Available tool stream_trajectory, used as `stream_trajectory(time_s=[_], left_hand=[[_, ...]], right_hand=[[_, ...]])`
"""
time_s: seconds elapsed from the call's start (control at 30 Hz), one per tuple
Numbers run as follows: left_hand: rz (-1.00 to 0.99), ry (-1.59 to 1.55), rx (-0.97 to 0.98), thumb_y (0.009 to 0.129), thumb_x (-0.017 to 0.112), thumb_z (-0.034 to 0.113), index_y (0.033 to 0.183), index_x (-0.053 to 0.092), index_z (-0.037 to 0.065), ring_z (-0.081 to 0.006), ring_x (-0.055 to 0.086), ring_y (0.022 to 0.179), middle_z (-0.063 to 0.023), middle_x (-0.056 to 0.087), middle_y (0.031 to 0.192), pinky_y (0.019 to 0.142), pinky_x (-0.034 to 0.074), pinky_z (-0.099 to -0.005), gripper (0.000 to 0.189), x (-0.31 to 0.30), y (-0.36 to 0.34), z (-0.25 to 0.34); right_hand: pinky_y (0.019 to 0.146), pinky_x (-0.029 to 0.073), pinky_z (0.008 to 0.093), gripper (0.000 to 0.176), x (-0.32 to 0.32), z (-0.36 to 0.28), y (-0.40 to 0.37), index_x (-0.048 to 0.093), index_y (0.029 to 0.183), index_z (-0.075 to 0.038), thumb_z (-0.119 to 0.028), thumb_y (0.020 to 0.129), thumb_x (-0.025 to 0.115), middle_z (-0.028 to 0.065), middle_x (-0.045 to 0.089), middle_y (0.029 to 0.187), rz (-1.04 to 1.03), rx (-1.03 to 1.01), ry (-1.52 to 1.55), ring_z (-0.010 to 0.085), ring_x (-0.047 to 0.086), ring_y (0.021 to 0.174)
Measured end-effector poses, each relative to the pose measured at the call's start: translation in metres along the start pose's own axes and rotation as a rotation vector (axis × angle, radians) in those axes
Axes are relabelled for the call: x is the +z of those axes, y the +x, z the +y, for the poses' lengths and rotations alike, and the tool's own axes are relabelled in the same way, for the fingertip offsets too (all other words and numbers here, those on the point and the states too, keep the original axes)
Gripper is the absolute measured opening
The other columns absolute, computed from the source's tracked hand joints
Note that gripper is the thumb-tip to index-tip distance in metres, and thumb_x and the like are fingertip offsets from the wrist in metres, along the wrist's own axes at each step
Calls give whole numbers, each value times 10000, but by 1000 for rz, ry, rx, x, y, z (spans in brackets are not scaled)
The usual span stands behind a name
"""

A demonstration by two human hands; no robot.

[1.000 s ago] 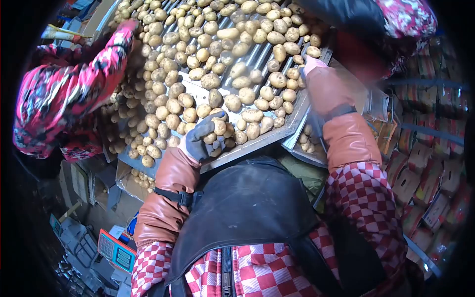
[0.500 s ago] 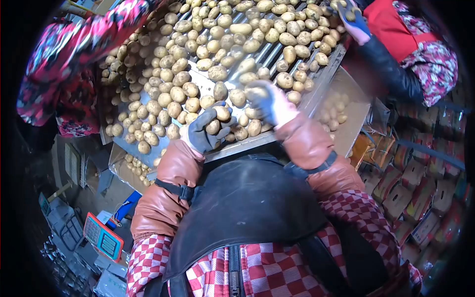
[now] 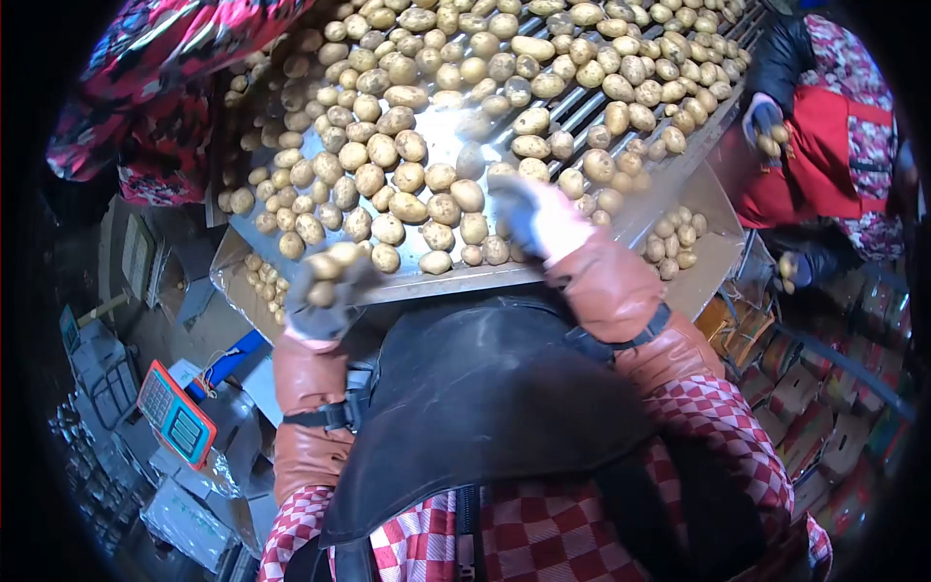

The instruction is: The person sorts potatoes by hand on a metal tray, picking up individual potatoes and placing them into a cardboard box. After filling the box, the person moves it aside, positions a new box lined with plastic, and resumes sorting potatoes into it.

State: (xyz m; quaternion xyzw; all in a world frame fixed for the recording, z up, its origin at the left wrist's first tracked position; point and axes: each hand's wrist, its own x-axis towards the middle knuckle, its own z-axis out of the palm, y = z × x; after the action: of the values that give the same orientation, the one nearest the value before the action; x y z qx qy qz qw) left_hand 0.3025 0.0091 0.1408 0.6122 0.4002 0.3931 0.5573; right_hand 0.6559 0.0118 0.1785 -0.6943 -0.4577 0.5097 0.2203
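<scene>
Many potatoes (image 3: 408, 177) lie on a metal sorting table (image 3: 456, 126) in front of me. My left hand (image 3: 328, 303), in a grey glove, is cupped around a few potatoes (image 3: 323, 268) at the table's near left edge, above a cardboard box. My right hand (image 3: 529, 215), in a blue-grey glove, is over the near part of the table, beside several potatoes. Motion smears its fingers, so whether it holds anything cannot be made out.
Cardboard boxes holding potatoes stand below the table at left (image 3: 233, 272) and right (image 3: 713, 233). A co-worker's patterned sleeve (image 3: 184, 48) reaches in at upper left. Another co-worker at right holds potatoes in a gloved hand (image 3: 761, 121). An orange-framed scale display (image 3: 176, 414) is at lower left.
My left hand has moved left and down with potatoes in it, off the table's edge. My right hand stays over the potatoes. The right co-worker's hand has drawn back from the table.
</scene>
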Motion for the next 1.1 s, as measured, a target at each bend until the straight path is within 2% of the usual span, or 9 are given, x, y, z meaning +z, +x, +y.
stream_trajectory(time_s=[0.13,0.2,0.3,0.4,0.43,0.53,0.6,0.7,1.1], left_hand=[[218,443,-71,966,570,36,1370,450,29,-275,554,1215,-174,504,1373,1004,493,-437,422,-141,-64,-51],[515,-347,-361,964,578,63,1398,433,58,-264,550,1204,-130,538,1347,1005,484,-428,458,-209,-103,-97],[864,-246,-502,975,530,93,1425,448,131,-263,530,1224,-118,529,1359,1045,445,-395,460,-154,-42,-64],[565,111,-279,982,547,189,1310,576,66,-246,493,1225,-113,536,1328,1051,403,-366,352,-75,5,-51],[805,-366,-467,969,563,154,1287,603,77,-218,513,1181,-103,559,1287,1029,409,-349,330,-34,29,-30],[187,395,-250,947,556,83,1247,640,97,-204,626,862,-68,654,1040,741,521,-328,312,40,45,-1],[-220,752,337,853,592,30,1178,638,61,-315,671,908,-164,655,1072,779,546,-392,330,70,69,8],[-723,878,256,718,623,-3,1274,566,213,-329,611,1107,-111,542,1353,922,514,-414,599,117,85,7],[-627,893,-30,779,724,144,1175,568,100,-381,621,996,-179,572,1161,887,505,-434,428,155,101,15]], right_hand=[[627,503,300,220,-67,126,31,716,1086,-98,-183,905,625,78,688,788,406,-397,-609,137,617,694],[567,466,299,223,-80,82,20,719,1061,-88,-212,896,633,63,694,763,-149,204,-74,138,599,619],[533,449,311,279,-100,56,50,686,781,-59,-306,867,589,60,673,703,-234,-59,-700,148,581,573],[605,528,342,339,-148,112,110,616,1220,-75,-258,935,621,77,634,902,165,101,882,178,616,732],[666,540,300,353,-146,98,111,600,1273,-73,-230,957,609,72,622,962,312,-21,582,148,602,785],[686,512,262,393,-152,96,107,619,1276,-66,-263,937,644,39,659,973,546,-262,233,116,599,826],[709,507,263,411,-137,93,81,631,1258,-50,-285,923,663,38,676,964,455,-257,345,113,605,852],[631,471,210,377,-99,105,45,630,1244,-20,-195,914,673,30,681,914,503,-496,51,79,577,712],[656,523,224,440,-39,117,-63,482,1366,-21,-203,972,557,80,647,1078,99,51,880,116,620,785]])
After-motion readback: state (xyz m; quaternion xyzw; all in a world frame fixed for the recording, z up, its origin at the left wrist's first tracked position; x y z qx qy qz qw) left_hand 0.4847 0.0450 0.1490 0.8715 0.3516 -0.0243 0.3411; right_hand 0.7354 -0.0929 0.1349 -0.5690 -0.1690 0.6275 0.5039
